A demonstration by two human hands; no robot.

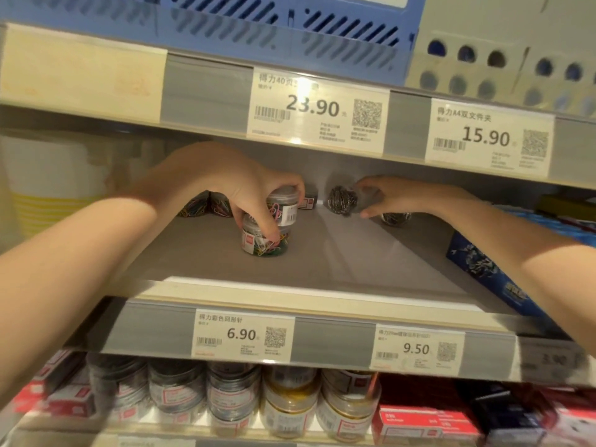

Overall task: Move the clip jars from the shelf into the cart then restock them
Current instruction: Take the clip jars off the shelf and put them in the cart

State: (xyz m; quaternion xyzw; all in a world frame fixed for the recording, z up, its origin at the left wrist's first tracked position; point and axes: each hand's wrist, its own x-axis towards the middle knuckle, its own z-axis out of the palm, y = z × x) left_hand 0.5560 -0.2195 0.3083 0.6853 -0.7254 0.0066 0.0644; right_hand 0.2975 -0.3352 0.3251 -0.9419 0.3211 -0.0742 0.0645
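Left hand (pixel 245 185) grips two stacked jars (pixel 272 222); right hand (pixel 392 196) grips one.

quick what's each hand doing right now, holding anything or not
Left hand: grips two stacked jars of coloured clips on the shelf.
Right hand: holds a tilted jar of silver clips at the back.

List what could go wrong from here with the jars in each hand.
1. The left hand grips two stacked jars of coloured clips at once; the top one could slide off.
2. The right hand holds a jar of silver clips tilted on its side by the fingertips, so it might slip and roll along the shelf.
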